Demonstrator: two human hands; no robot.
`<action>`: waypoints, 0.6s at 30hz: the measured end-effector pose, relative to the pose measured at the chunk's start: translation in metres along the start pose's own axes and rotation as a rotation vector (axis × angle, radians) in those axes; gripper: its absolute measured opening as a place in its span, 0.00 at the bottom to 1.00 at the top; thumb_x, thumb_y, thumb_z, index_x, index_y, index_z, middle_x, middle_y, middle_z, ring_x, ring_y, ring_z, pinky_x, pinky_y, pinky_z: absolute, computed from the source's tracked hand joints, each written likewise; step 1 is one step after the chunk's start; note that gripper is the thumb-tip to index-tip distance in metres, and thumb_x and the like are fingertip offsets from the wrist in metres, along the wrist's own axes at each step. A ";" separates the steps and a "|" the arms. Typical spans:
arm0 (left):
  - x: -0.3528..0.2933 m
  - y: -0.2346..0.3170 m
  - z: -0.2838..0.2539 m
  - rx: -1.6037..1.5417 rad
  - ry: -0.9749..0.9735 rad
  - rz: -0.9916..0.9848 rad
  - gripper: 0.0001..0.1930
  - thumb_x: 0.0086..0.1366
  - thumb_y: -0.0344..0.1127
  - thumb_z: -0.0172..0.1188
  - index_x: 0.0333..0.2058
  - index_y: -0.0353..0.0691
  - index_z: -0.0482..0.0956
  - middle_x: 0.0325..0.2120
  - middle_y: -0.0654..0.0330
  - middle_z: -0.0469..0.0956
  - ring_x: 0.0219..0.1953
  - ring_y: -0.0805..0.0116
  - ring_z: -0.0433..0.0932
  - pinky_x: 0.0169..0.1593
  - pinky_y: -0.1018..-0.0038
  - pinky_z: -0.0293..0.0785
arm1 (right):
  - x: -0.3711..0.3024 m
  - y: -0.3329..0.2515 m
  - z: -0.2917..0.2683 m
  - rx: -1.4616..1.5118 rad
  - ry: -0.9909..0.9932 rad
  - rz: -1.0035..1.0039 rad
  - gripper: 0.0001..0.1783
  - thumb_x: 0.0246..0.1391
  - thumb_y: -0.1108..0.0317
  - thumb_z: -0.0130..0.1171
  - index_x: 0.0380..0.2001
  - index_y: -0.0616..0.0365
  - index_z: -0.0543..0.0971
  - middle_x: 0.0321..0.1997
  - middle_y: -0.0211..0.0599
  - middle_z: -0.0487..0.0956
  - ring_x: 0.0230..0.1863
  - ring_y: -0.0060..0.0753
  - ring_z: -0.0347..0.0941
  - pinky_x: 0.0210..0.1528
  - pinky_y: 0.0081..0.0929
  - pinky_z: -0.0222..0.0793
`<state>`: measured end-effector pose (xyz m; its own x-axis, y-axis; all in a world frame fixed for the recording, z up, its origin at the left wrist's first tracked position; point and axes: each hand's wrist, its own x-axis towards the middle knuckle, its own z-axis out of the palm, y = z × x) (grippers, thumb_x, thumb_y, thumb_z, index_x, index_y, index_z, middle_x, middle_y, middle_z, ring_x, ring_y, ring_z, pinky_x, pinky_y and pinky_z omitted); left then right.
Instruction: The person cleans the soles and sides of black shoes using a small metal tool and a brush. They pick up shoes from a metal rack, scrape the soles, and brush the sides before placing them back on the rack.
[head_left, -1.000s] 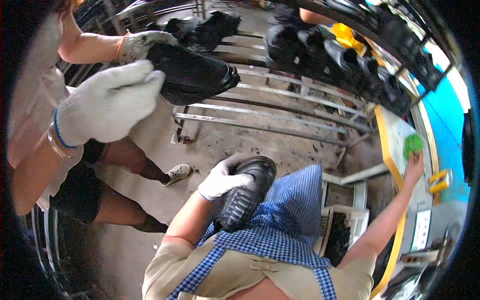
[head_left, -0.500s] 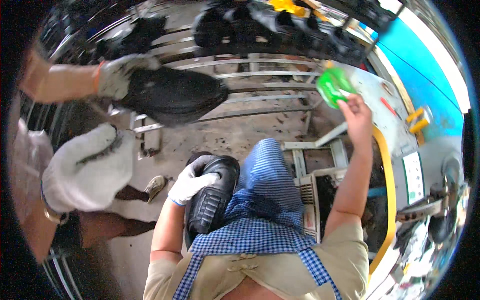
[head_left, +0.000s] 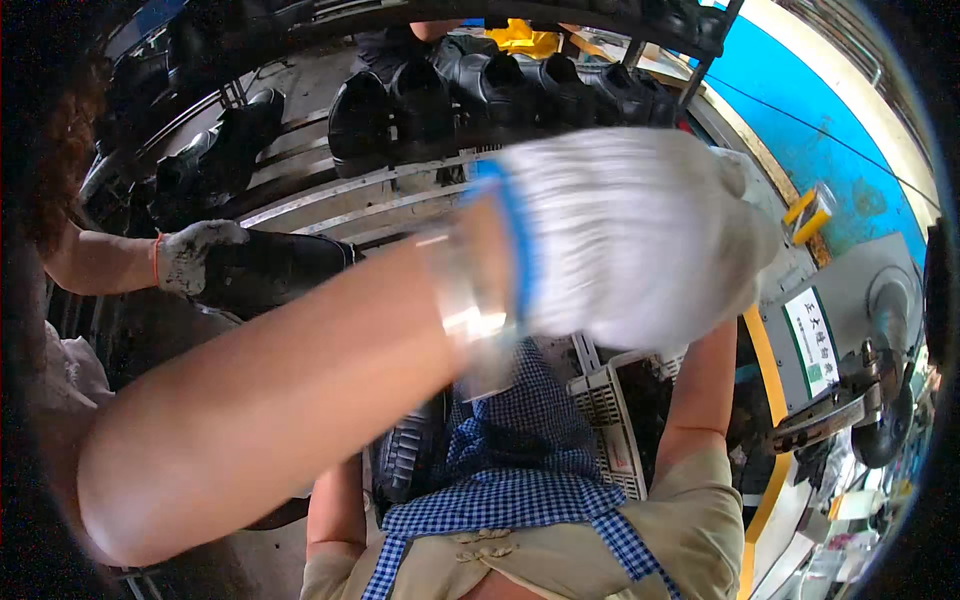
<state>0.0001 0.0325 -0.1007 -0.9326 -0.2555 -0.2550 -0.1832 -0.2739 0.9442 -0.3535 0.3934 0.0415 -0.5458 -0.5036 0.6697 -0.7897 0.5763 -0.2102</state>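
Observation:
A co-worker's white-gloved hand [head_left: 640, 240] with a blue cuff, smeared by motion, reaches across in front of me from the left. Behind it my right hand is hidden; only my right forearm [head_left: 703, 385] shows below the glove. The co-worker's forearm [head_left: 270, 390] also covers my left hand, leaving part of my left forearm [head_left: 336, 512] visible. On my lap, next to that forearm, rests a black shoe [head_left: 404, 458] with a ribbed part, partly covered. Another gloved hand [head_left: 195, 262] at the left holds a black shoe [head_left: 268, 268].
Several black shoes [head_left: 500, 90] line a metal rack at the far side. To the right are a grey table with a yellow edge [head_left: 765, 500], a yellow-and-clear roll [head_left: 812, 212] and a machine [head_left: 850, 380]. A pale plastic crate [head_left: 615, 430] stands beside my lap.
The co-worker's gloved hand has swung from the left across to my right hand. The green packet my right hand held is now out of sight. The other gloved hand with its shoe sits lower.

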 end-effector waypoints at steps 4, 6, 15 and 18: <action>-0.014 0.001 -0.003 -0.083 0.054 0.048 0.35 0.50 0.42 0.72 0.54 0.31 0.71 0.47 0.57 0.77 0.49 0.65 0.75 0.56 0.69 0.69 | 0.007 -0.014 0.005 0.352 0.030 0.055 0.26 0.43 0.64 0.70 0.46 0.64 0.76 0.45 0.49 0.80 0.47 0.46 0.76 0.50 0.38 0.69; -0.020 -0.005 -0.010 -0.074 0.105 0.067 0.35 0.50 0.42 0.71 0.54 0.31 0.71 0.47 0.56 0.77 0.49 0.65 0.75 0.56 0.69 0.69 | 0.012 -0.025 0.006 0.218 0.002 0.138 0.21 0.46 0.64 0.67 0.43 0.62 0.76 0.38 0.47 0.79 0.41 0.46 0.76 0.45 0.37 0.69; -0.037 -0.004 -0.017 -0.153 0.202 0.113 0.34 0.47 0.42 0.72 0.53 0.34 0.73 0.46 0.58 0.77 0.48 0.66 0.74 0.56 0.70 0.68 | 0.016 0.028 0.016 -0.004 0.001 0.339 0.16 0.51 0.62 0.65 0.39 0.59 0.77 0.26 0.38 0.76 0.28 0.35 0.73 0.34 0.31 0.68; -0.044 0.009 -0.016 -0.068 0.230 0.142 0.34 0.48 0.41 0.72 0.53 0.34 0.73 0.46 0.58 0.77 0.49 0.66 0.74 0.56 0.69 0.68 | 0.008 0.069 0.014 -0.098 0.024 0.357 0.18 0.51 0.57 0.63 0.42 0.54 0.78 0.32 0.44 0.81 0.35 0.47 0.78 0.40 0.39 0.71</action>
<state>0.0446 0.0262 -0.0841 -0.8508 -0.4975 -0.1694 -0.0272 -0.2802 0.9596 -0.4164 0.4202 0.0217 -0.7743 -0.2454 0.5833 -0.5198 0.7724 -0.3650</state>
